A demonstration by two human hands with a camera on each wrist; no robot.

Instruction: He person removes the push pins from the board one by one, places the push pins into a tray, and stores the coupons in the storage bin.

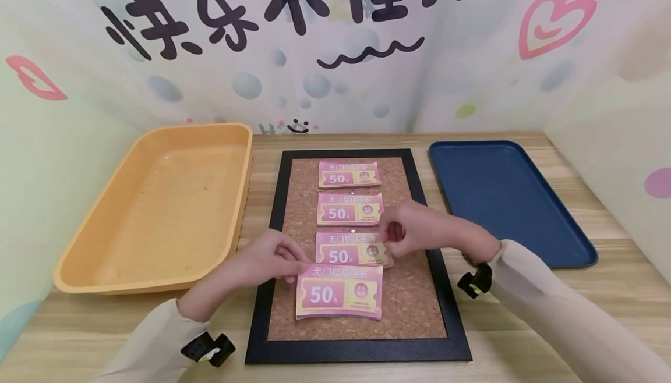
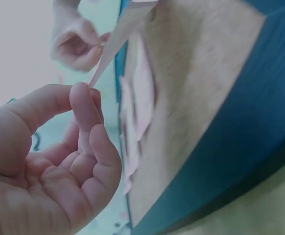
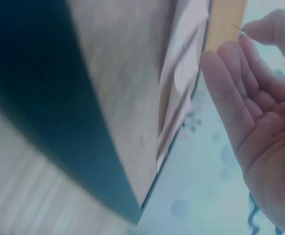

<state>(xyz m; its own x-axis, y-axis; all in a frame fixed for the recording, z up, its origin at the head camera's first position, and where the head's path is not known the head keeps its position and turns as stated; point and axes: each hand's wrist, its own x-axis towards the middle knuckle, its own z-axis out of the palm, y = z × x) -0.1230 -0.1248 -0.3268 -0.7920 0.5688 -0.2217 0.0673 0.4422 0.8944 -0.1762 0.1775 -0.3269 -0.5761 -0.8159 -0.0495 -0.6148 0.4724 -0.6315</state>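
orange tub, left | blue tray, right | printed backdrop, behind

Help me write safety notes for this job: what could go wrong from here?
The pin pinched in the right hand has its thin shaft exposed, so it might prick a finger or slip and drop. The left hand pinches the nearest coupon by its upper left corner, so that coupon may pivot and end up crooked on the cork board.
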